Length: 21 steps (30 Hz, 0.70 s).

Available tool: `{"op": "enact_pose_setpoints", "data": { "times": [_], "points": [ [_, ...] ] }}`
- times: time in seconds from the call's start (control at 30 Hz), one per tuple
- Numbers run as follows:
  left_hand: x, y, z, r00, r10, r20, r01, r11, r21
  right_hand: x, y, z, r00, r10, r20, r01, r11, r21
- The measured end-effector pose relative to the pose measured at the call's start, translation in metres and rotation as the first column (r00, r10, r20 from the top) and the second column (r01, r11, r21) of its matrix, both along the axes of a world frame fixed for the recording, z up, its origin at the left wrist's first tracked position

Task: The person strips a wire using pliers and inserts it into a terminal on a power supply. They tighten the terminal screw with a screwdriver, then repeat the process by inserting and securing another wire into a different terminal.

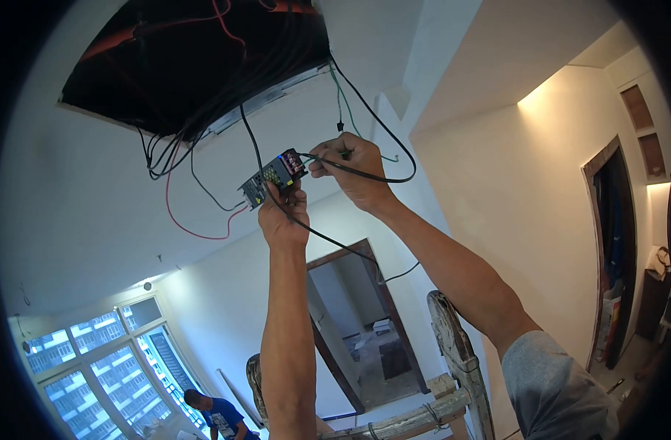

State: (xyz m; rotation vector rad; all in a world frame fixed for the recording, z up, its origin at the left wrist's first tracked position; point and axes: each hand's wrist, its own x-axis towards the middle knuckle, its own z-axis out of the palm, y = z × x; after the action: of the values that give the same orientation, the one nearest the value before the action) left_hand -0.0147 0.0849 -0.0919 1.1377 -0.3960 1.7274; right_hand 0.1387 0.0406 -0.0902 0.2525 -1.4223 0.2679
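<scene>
My left hand (pixel 284 220) grips a small perforated power supply (pixel 279 174) from below, its fingers closed round the casing. A blue light glows near the terminal end. My right hand (pixel 356 170) is closed at that end, its fingertips pinched around wire ends beside the terminals. A black cable (pixel 390 179) loops down from the ceiling and passes along my right hand; a green wire (pixel 350 110) hangs behind it. Red wire (pixel 196 235) and a thin dark wire run to the supply's other end. Another black cable (pixel 250 132) crosses in front of the supply.
Overhead is a dark ceiling opening (pixel 196 73) with bundled cables hanging from its edge. A worn wooden ladder (pixel 453 337) stands below my arms. At lower left, a person in a blue shirt (pixel 222 418) bends near large windows (pixel 93 381). Doorways (pixel 368 323) lie beyond.
</scene>
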Motion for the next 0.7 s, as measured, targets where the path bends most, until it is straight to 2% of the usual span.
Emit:
{"op": "enact_pose_setpoints", "data": {
  "times": [0.5,0.6,0.67,0.7],
  "points": [
    [0.0015,-0.0032,-0.0031,1.0,0.005,-0.006,-0.005,1.0,0.024,0.0033,-0.0009,-0.0003,0.997,-0.067,0.026,0.067,0.998,0.014],
    [0.002,-0.0033,-0.0037,1.0,0.019,0.002,-0.019,0.999,0.028,0.0051,0.0002,0.0009,0.992,-0.123,0.018,0.123,0.992,-0.028],
    [0.0017,-0.0023,-0.0037,1.0,0.004,-0.007,-0.004,0.999,0.041,0.0055,0.0048,0.0018,0.959,-0.284,0.014,0.285,0.957,-0.055],
    [0.0016,-0.0027,-0.0038,1.0,-0.01,-0.016,0.01,0.999,0.053,0.0053,0.0039,0.0011,0.959,-0.284,0.014,0.284,0.957,-0.055]
  ]
}}
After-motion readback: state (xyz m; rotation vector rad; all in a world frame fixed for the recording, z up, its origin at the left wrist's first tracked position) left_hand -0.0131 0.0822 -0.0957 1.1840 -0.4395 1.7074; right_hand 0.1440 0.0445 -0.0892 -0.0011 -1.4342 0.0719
